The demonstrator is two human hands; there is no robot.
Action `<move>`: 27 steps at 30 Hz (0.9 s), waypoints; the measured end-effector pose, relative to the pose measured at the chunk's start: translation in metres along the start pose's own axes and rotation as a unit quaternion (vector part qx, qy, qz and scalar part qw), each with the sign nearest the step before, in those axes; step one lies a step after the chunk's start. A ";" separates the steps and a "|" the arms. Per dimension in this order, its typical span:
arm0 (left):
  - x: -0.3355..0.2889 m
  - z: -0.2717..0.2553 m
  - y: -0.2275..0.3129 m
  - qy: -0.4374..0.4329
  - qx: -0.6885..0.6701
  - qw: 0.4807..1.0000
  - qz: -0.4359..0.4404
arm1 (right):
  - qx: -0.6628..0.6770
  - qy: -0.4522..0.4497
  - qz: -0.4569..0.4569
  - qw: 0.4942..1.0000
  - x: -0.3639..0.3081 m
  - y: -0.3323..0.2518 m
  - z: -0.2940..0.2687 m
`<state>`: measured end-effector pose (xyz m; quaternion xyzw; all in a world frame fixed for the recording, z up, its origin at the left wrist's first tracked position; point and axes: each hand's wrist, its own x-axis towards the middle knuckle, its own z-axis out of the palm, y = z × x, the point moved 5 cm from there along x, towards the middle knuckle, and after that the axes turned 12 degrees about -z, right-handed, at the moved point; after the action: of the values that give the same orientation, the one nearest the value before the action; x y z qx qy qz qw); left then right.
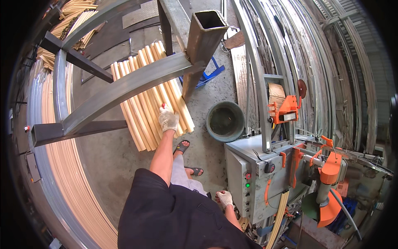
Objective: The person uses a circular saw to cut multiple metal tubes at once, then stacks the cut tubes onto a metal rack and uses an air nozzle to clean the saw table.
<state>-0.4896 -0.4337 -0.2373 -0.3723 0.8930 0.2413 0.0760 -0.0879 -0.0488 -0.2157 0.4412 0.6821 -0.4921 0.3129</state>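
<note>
My left hand point(169, 120), in a pale work glove, reaches over a row of gold-coloured tubes point(143, 106) lying side by side. Its fingers are closed, and a small red spot shows at their tips; what they hold is too small to name. Part of the tube row is hidden behind a bar of the steel frame point(132, 89). Low by my side, next to the grey machine cabinet point(238, 174), is my right hand point(224, 198), also gloved. The fingers there are curled in, and I cannot make out whether anything is inside them.
A round dark tub point(225, 121) stands on the floor right of the tubes. The cabinet carries buttons and an orange-guarded saw point(330, 168). Gold tubes point(278, 218) lean beside it. Long metal profiles point(306, 70) fill the right; long bundled strips point(68, 174) lie left.
</note>
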 end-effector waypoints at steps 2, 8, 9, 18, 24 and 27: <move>0.006 0.012 -0.007 -0.028 0.056 0.998 0.001 | -0.017 -0.011 -0.011 1.000 0.004 -0.005 -0.002; -0.005 -0.023 0.005 0.044 0.206 0.966 0.147 | -0.007 0.060 -0.085 0.995 -0.001 -0.044 -0.014; 0.003 -0.009 -0.013 0.044 0.208 0.964 0.161 | 0.004 0.057 -0.102 0.993 0.001 -0.041 -0.016; -0.025 -0.022 -0.004 0.098 0.103 0.918 0.370 | -0.079 0.202 -0.069 0.974 -0.051 0.036 -0.046; -0.278 -0.001 0.084 -0.445 0.245 0.709 0.489 | -0.011 0.201 0.098 0.975 -0.128 0.194 -0.011; -0.446 0.027 0.119 -0.541 0.196 0.518 0.633 | 0.055 0.240 0.145 0.958 -0.161 0.282 0.052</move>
<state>-0.2572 -0.0682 -0.0758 0.5180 0.7045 0.1992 0.4424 0.2356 -0.1098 -0.2051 0.6570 0.6379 -0.3576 0.1832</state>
